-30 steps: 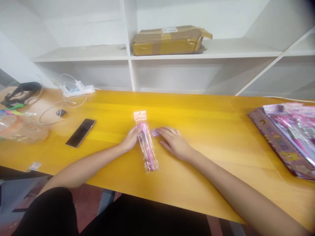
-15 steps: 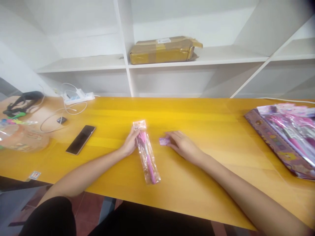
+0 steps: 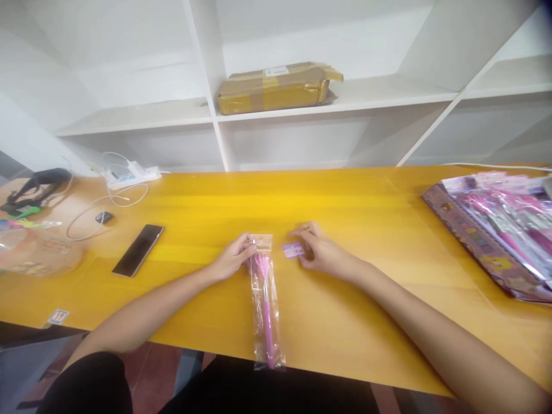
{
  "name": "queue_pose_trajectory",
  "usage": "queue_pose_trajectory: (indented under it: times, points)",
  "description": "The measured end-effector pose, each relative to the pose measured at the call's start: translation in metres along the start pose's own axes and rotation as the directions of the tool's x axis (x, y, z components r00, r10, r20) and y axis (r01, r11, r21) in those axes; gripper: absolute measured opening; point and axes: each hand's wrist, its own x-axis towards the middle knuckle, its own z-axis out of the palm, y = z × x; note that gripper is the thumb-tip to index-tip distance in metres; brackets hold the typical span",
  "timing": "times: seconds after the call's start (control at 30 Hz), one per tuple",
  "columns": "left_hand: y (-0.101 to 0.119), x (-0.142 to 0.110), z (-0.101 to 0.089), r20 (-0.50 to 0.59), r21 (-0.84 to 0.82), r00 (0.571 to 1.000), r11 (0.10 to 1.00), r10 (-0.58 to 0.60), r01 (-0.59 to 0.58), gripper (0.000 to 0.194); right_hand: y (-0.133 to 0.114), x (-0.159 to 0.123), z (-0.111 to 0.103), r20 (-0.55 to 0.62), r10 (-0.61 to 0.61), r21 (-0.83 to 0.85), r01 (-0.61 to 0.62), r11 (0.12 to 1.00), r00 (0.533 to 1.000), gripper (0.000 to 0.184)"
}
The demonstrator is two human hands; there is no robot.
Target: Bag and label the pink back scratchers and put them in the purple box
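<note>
A pink back scratcher (image 3: 267, 316), with a small hand-shaped head, lies inside a long clear plastic bag with a header card (image 3: 262, 241). My left hand (image 3: 235, 256) pinches the bag near its top, at the left edge. The bag's lower end reaches the front edge of the table. Just right of the bag is a small purple printed card (image 3: 294, 250). Around its right side my right hand (image 3: 321, 250) is open, index finger and thumb apart. The thumb is close to the card's lower right corner; whether it touches is unclear.
On the right stands a purple patterned display box (image 3: 483, 247) full of similar bagged pink scratchers. A phone (image 3: 138, 250), a power strip (image 3: 134, 177) with cables, and a clear tub (image 3: 38, 253) are on the left. A taped cardboard parcel (image 3: 276, 92) sits on the shelf behind.
My left hand has brought the bagged scratcher nearer to me and slightly right, and the bag hangs straighter. The purple card has shifted a little right, and my right fingers have spread.
</note>
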Motion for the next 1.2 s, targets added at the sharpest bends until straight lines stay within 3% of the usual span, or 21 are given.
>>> queue_pose_trajectory:
  times: [0.17, 0.43, 0.57, 0.63, 0.83, 1.0, 1.2]
  points:
    - [-0.001, 0.001, -0.002, 0.032, -0.008, 0.999, 1.0, 0.002, -0.002, 0.051, -0.003, 0.002, -0.002, 0.008, -0.136, -0.135, 0.136, 0.981, 0.991, 0.049]
    - [0.004, -0.005, 0.003, 0.027, 0.106, 0.998, 0.993, 0.052, -0.055, 0.076, -0.018, -0.004, -0.003, 0.064, -0.13, -0.216, 0.141, 0.966, 0.989, 0.049]
    - [0.005, -0.006, 0.004, 0.044, 0.108, 0.997, 0.992, 0.057, -0.062, 0.072, -0.026, -0.004, 0.007, 0.013, -0.028, -0.181, 0.03, 0.983, 1.0, 0.075]
    - [0.004, -0.006, 0.003, 0.049, 0.122, 0.997, 0.991, 0.053, -0.058, 0.069, -0.026, -0.003, 0.012, -0.003, 0.051, -0.109, -0.051, 0.993, 0.999, 0.077]
    - [0.002, -0.006, 0.003, 0.061, 0.143, 0.997, 0.988, 0.053, -0.061, 0.065, -0.016, 0.005, 0.016, 0.135, 0.229, 0.156, -0.249, 0.956, 0.964, 0.08]
    - [0.001, -0.005, 0.001, 0.071, 0.153, 0.996, 0.986, 0.061, -0.072, 0.064, -0.014, 0.003, 0.01, 0.025, 0.312, 0.018, -0.312, 0.95, 0.95, 0.077]
    - [-0.001, -0.004, 0.0, 0.065, 0.17, 0.997, 0.984, 0.052, -0.062, 0.064, -0.016, -0.001, 0.002, 0.087, 0.34, -0.047, -0.337, 0.94, 0.936, 0.066]
